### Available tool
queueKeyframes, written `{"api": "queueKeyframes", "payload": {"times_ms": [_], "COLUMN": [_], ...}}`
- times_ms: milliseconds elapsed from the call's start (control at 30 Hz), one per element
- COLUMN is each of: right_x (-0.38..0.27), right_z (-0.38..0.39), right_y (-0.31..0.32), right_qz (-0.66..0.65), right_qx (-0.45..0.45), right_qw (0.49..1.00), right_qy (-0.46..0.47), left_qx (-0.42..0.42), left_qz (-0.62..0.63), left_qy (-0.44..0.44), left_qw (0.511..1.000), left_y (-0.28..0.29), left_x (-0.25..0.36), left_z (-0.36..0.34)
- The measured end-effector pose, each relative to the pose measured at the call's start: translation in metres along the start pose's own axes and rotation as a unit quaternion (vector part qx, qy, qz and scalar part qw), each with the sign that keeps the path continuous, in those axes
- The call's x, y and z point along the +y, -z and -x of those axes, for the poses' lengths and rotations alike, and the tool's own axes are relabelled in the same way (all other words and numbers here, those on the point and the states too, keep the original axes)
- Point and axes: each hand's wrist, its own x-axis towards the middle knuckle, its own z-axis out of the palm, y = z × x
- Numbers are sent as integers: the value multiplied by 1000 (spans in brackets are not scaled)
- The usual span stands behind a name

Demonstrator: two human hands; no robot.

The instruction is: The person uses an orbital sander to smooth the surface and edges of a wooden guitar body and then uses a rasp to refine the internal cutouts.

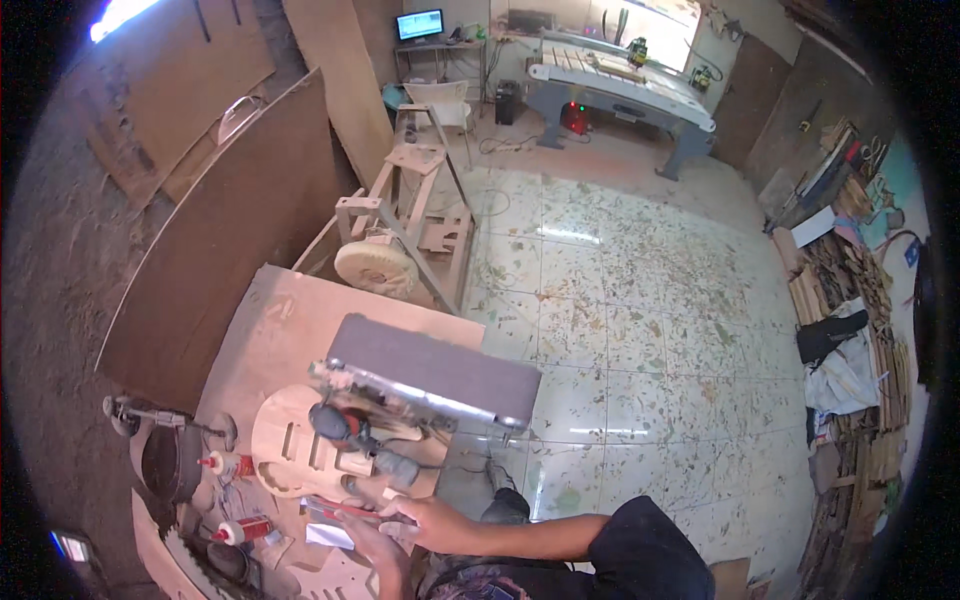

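Down at the near edge of the bench (300, 295), the left hand (375, 545) sits against a slim red tool (350, 509), but I honestly can't make out whether its fingers wrap all the way round. The right hand (428, 525) looks curled snugly around the tool's right end, with barely any gap left. I'd guess it's light and stiff, not very fragile, maybe a bit slick if dusty, so I'd pinch it mid-shaft and steady the end. It's lying just this side of the pale guitar body (272, 425), which has a handheld power tool (335, 424) on it; the grey sanding belt (435, 365) is beyond.
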Motion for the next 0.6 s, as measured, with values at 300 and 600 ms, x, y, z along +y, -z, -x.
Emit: {"api": "queueKeyframes", "payload": {"times_ms": [300, 600], "right_x": [-8, -10], "right_z": [51, 68], "right_y": [-154, -217], "right_qz": [92, 88], "right_qx": [-70, -129], "right_qw": [993, 969], "right_qy": [15, 191], "left_qx": [17, -27], "left_qz": [-1, 58], "left_qy": [-10, 36], "left_qw": [1000, 997], "left_y": [160, 248], "left_x": [-13, -37], "left_z": [11, 16]}}
